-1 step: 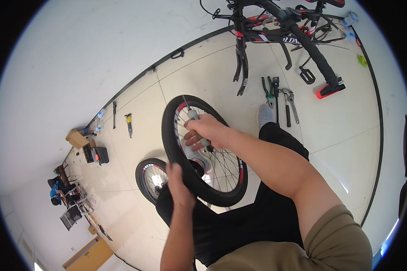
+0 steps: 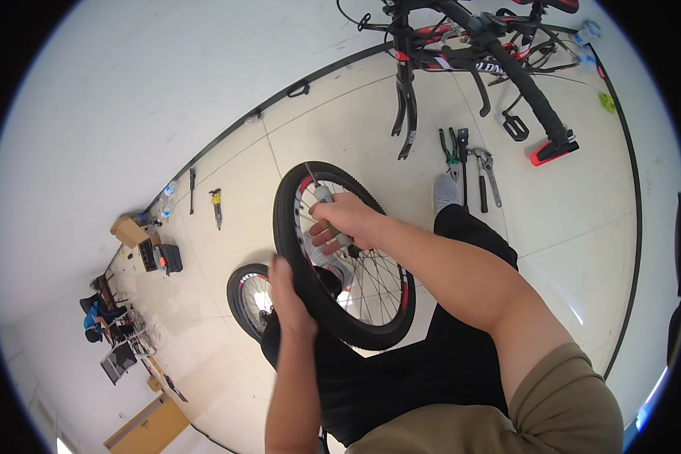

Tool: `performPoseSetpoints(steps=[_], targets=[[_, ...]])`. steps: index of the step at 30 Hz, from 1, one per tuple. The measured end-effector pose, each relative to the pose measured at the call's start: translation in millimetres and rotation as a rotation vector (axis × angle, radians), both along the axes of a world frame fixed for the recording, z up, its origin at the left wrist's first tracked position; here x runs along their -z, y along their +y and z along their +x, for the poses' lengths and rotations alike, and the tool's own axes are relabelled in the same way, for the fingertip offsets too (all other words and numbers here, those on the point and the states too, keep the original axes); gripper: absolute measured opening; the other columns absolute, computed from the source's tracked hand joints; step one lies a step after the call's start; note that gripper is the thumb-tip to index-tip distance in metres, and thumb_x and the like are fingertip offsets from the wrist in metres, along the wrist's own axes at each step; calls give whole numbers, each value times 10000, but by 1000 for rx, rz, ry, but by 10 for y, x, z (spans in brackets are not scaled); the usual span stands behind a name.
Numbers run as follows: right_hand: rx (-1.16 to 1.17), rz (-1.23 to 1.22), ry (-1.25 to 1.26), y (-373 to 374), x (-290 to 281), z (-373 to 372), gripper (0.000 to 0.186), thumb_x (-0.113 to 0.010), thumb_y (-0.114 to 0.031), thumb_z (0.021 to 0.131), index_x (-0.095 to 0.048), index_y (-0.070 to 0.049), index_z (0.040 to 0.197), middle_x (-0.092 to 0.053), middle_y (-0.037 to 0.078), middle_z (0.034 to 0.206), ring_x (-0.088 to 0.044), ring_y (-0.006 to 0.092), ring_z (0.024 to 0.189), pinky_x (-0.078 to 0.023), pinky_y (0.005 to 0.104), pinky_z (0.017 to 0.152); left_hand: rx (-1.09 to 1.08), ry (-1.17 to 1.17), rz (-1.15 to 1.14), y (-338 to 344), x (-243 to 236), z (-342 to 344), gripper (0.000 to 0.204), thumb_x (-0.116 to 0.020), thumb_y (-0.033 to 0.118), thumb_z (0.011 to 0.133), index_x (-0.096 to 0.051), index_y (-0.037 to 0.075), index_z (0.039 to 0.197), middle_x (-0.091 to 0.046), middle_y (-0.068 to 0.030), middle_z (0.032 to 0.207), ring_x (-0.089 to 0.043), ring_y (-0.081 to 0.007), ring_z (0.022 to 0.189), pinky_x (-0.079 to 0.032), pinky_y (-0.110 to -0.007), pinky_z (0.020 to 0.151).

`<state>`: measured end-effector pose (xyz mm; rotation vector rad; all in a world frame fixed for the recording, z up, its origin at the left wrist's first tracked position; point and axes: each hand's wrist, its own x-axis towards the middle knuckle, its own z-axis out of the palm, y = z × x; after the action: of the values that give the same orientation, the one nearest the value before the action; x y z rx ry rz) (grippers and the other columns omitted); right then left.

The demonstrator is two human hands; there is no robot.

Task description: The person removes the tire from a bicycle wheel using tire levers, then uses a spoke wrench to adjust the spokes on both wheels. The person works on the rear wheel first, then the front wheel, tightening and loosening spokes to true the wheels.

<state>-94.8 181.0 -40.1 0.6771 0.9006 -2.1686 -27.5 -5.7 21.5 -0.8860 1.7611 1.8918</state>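
A bicycle wheel [image 2: 356, 303] with a black tyre and a red-marked rim stands upright in the middle of the frame, resting against the person's black-trousered lap. The right hand [image 2: 348, 221] reaches over the wheel's upper part from the right, forearm stretched long across the frame, its grip clenched around a grey-handled tool [image 2: 327, 208] whose thin tip points up toward the tyre's top edge. The left hand [image 2: 287, 291] comes up from the lower edge and lies with its palm pressed on the tyre's left side, fingers wrapped over the tread.

A second wheel [image 2: 248, 299] lies on the floor just left of it. Farther up, pliers and wrenches [image 2: 469, 163] lie on the pale tiles beside a grey shoe [image 2: 445, 193], and a wheelless bicycle frame [image 2: 477, 53] fills the upper right. At left, near the wall, a cardboard box [image 2: 129, 229] sits open; its contents cannot be told.
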Motion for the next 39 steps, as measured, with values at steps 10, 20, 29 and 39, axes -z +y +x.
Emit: performPoseSetpoints(steps=[10, 20, 29, 39], targets=[[-191, 646, 234, -23, 232, -56, 444, -576, -240, 861, -632, 130, 1099, -686, 314, 1008, -696, 392, 942, -544, 448, 788, 288, -69, -256, 106, -162, -593, 443, -607, 422, 984, -655, -17, 966, -693, -130, 853, -642, -185, 675, -547, -331, 543], [-394, 806, 398, 63, 103, -39, 447, -529, -225, 857, -683, 70, 1156, -652, 298, 1233, -646, 401, 1151, -504, 435, 986, 150, 78, -129, 129, -225, -102, 310, -632, 203, 933, -558, 0, 1156, -676, -118, 973, -650, -193, 790, -563, -330, 626], [-611, 773, 593, -24, 126, 89, 398, -522, -211, 865, -742, -84, 1171, -718, 162, 1197, -670, 329, 1141, -507, 440, 992, 258, 207, -646, 69, -3, -456, 307, -718, 199, 888, -590, -1, 1080, -631, -61, 855, -634, -150, 712, -493, -292, 586], [-765, 835, 670, -130, 113, 119, 343, -533, -192, 874, -757, -51, 1092, -738, 190, 1068, -695, 359, 1038, -535, 467, 915, 254, 217, -629, 47, 52, -255, 376, -682, 79, 781, -582, -22, 1129, -574, -4, 839, -500, -97, 693, -433, -267, 637]])
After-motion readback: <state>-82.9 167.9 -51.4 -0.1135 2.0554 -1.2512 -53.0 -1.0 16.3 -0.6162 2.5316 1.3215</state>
